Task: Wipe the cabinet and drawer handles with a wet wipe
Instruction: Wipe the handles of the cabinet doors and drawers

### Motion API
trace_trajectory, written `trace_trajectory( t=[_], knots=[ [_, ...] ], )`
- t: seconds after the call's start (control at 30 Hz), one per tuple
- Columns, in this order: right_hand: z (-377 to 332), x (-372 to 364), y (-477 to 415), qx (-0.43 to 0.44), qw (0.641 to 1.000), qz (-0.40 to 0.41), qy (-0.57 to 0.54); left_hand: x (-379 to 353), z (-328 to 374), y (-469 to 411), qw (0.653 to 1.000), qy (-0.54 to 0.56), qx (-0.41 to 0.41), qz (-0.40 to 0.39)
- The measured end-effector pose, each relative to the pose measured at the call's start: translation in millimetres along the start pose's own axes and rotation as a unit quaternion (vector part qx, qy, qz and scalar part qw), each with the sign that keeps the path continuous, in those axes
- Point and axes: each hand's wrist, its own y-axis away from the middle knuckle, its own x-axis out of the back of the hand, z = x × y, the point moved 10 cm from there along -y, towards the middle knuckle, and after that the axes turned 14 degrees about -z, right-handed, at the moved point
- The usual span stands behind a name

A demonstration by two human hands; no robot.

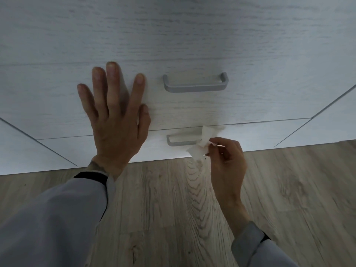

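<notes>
Two grey bar handles sit on pale wood-grain drawer fronts. The upper handle is bare and untouched. The lower handle has a white wet wipe wrapped over its right end. My right hand pinches that wipe between thumb and fingertips. My left hand lies flat with fingers spread on the upper drawer front, left of the upper handle, holding nothing.
The lower drawer front ends just above a light wooden floor. Side cabinet panels angle away at left and right. Grey sleeves cover both forearms.
</notes>
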Motion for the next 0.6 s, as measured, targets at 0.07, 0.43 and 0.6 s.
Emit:
trace_trajectory(
  t=[0.07,0.43,0.6],
  knots=[
    [-3,-11,-2,-0.006,0.998,-0.022,-0.058,0,-1,0,1.000,0.001,0.001,0.002],
    [-1,-23,-6,0.009,0.998,-0.066,0.014,0,-1,1,1.000,0.005,-0.002,0.002],
    [-7,-28,-5,0.072,0.992,-0.062,0.083,0,-1,1,1.000,0.007,-0.003,0.004]
  ],
)
